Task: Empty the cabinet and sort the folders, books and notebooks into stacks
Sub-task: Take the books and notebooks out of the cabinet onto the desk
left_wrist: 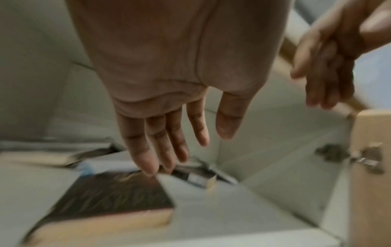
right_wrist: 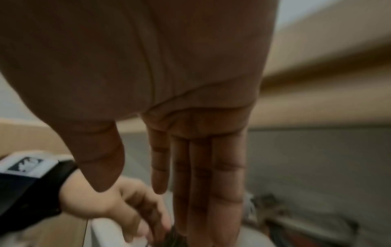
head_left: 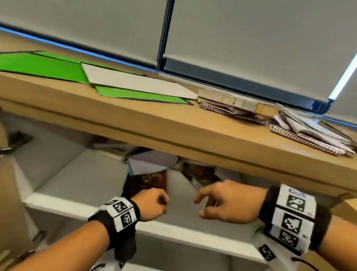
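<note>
White shelving fills the open cabinet [head_left: 95,209] before us. Nearest, our left hand [head_left: 151,205] and right hand [head_left: 228,203] hover loose-fingered, empty, over its dark-covered book [head_left: 146,184]; beyond, green folders [head_left: 42,67] and spiral notebooks [head_left: 308,135] lie atop it.

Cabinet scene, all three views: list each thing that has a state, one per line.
cabinet: door open, items still on its shelf
dark book: lying flat on the shelf
green folders: lying flat on the countertop
spiral notebooks: piled loosely on the countertop
left hand: empty, over the dark book
right hand: empty, fingers loose
</note>
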Tool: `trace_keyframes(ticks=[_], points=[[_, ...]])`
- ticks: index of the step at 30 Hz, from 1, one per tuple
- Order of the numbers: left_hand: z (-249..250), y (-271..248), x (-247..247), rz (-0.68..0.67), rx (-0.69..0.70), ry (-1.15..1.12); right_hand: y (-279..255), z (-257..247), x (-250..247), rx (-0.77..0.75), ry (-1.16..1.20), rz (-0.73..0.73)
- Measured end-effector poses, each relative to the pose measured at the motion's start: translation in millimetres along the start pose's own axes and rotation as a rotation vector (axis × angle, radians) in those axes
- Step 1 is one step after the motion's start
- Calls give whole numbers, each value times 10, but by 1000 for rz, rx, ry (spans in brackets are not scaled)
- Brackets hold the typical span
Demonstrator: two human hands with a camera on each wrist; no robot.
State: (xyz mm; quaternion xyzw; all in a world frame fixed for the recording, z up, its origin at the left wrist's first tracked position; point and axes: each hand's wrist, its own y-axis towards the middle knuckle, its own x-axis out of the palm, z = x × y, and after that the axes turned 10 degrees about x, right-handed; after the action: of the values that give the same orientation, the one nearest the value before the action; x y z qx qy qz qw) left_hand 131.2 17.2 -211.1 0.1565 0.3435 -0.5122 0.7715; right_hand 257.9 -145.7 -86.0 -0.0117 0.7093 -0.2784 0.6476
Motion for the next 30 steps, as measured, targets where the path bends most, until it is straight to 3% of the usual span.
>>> trace_keyframes(ticks=[3, 9, 14, 18, 21, 26, 30], points=[[-423, 20, 85, 86, -98, -3, 652, -36, 416, 94, 46, -103], [-1004, 147, 135, 131, -148, 95, 1766, -139, 716, 195, 187, -31], [-1216, 301, 287, 32, -60, 371, 2542, -240, 789, 439, 1055, -116], [-1344, 407, 403, -63, -28, 470, 2995, -384, 827, 485, 1477, -136], [-1467, 444, 499, -63, -6, 474, 3342, -473, 923, 477, 1607, -182], [-1515, 421, 525, 1, 25, 486, 3845, -454, 976, 454, 1832, -104], [-1539, 429, 577, 12, 25, 510, 4084, -428, 912, 578, 1705, 1]])
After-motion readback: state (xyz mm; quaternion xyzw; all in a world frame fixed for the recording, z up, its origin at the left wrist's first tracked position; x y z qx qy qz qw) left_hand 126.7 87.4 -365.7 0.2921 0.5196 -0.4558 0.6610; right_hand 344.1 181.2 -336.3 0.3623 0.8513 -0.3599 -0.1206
